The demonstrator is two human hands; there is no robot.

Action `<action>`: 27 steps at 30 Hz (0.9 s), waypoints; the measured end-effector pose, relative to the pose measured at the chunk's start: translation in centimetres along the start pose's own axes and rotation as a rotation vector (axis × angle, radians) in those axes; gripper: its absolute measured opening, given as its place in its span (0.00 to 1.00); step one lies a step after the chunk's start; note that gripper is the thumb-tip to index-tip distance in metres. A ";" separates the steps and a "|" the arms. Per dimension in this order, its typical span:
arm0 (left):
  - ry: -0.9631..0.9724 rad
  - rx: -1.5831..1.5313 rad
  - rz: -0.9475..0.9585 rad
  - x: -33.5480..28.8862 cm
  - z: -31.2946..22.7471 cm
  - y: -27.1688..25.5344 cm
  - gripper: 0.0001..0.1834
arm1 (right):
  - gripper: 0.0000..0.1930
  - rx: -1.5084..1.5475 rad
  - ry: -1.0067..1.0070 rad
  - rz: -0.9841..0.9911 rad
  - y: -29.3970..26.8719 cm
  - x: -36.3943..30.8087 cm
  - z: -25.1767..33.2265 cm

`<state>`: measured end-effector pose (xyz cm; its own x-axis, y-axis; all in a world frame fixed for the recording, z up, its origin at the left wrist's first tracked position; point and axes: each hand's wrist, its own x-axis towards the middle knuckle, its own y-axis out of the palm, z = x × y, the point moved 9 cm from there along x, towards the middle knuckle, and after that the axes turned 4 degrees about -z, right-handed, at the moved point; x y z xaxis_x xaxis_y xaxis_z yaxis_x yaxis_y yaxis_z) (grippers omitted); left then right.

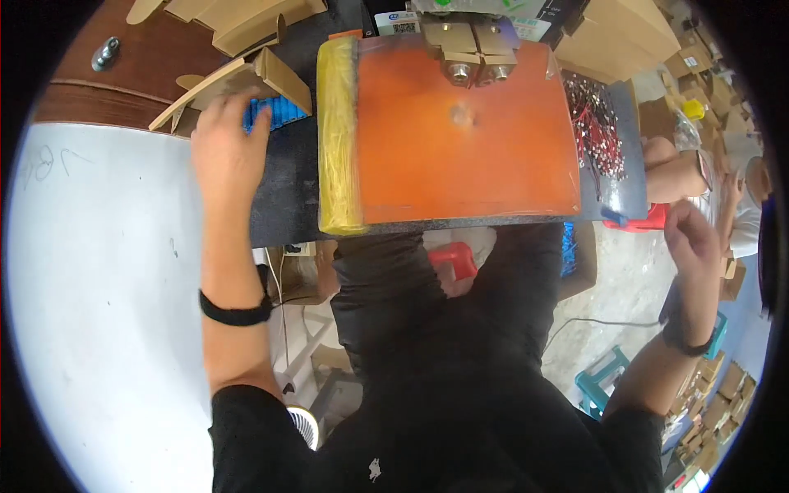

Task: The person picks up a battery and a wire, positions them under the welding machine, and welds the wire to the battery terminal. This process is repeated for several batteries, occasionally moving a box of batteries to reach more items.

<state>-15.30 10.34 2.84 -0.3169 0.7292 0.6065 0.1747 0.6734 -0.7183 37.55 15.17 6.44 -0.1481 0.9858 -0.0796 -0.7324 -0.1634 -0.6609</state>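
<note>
One left hand point(226, 148) fingers curled onto blue cells point(275, 115) in cardboard box point(279, 78); right hand point(690, 238) loosely open, empty, well apart

Bright orange mat point(468, 156), yellow taped edge point(339, 135), blue cells point(261, 113) in brown cardboard box point(283, 76), red and black wires point(593, 123), black wristband point(236, 314), white table point(99, 271)

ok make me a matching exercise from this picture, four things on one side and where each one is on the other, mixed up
Things:
1. left hand
2. right hand
3. yellow strip
4. bundle of red and black wires

Places:
A. along the left edge of the orange mat
B. on the blue cells in the open cardboard box
C. on the dark bench right of the mat
D. raised off the bench's right end, holding nothing

Pairs: 1-B, 2-D, 3-A, 4-C
</note>
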 end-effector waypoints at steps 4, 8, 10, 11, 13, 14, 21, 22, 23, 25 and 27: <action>0.255 0.566 0.376 -0.7 1.6 5.3 0.23 | 0.05 -0.141 0.232 0.110 0.3 -1.9 -13.0; 0.355 0.636 0.465 -0.4 2.7 5.7 0.18 | 0.13 -0.415 0.188 -0.077 0.0 -2.3 -18.4; 0.357 0.569 0.478 0.0 2.6 5.6 0.18 | 0.16 -0.390 0.172 -0.186 -0.2 -2.0 -17.9; 0.349 0.535 0.491 0.1 2.9 5.6 0.18 | 0.17 -0.327 0.152 -0.204 0.4 -1.8 -17.4; 0.353 0.423 0.502 0.3 4.1 5.8 0.18 | 0.17 -0.270 0.085 -0.224 1.5 -1.0 -16.8; 0.351 0.318 0.507 0.7 4.1 5.9 0.19 | 0.17 -0.215 0.039 -0.247 2.0 -0.4 -16.2; 0.366 0.322 0.560 1.6 3.7 5.3 0.20 | 0.13 -0.360 -0.158 -0.329 7.3 1.9 -11.3; 0.323 0.329 0.504 2.2 3.6 4.4 0.20 | 0.11 -0.407 -0.137 -0.342 7.7 2.1 -11.5; 0.279 0.336 0.448 2.7 3.6 3.5 0.19 | 0.09 -0.454 -0.116 -0.355 7.9 2.2 -11.6; 0.113 0.232 0.403 2.8 2.9 1.4 0.18 | 0.08 -0.423 -0.110 -0.375 7.2 2.1 -11.8; -0.168 0.014 0.314 1.7 1.8 -1.0 0.16 | 0.08 -0.407 -0.120 -0.422 5.3 1.9 -11.2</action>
<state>-17.73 10.69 3.97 -0.3987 0.8695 0.2913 0.2757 0.4167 -0.8662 40.79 16.58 -5.55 0.0088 0.9470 0.3211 -0.4346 0.2928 -0.8517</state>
